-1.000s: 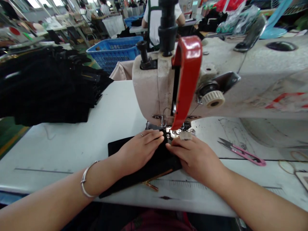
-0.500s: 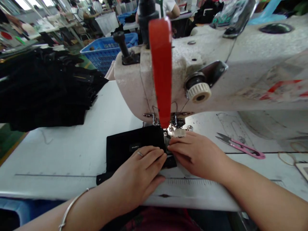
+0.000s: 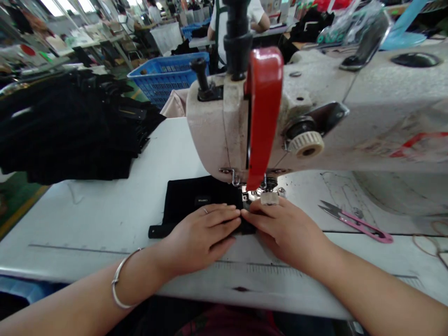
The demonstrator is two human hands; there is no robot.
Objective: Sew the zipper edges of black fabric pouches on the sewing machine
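A black fabric piece (image 3: 185, 200) with a small label lies flat on the white sewing table, its right edge at the presser foot of the sewing machine (image 3: 210, 121). My left hand (image 3: 206, 233) rests on the fabric, fingers stretched out and lying flat. Close beside it, my right hand (image 3: 280, 224) has its fingertips pressed together at the fabric's right edge, just in front of the foot. The fingertips of both hands nearly meet. The needle is hidden behind the red guard (image 3: 266, 116).
Pink-handled thread snips (image 3: 357, 221) lie right of my right hand. A large stack of black garments (image 3: 70, 126) sits at the left. Beyond the machine are a blue basket (image 3: 168, 77) and a person in white (image 3: 257, 18).
The fabric has moved away from me toward the machine, and both hands have moved with it. My fingertips are closer together. The camera view has shifted a little.
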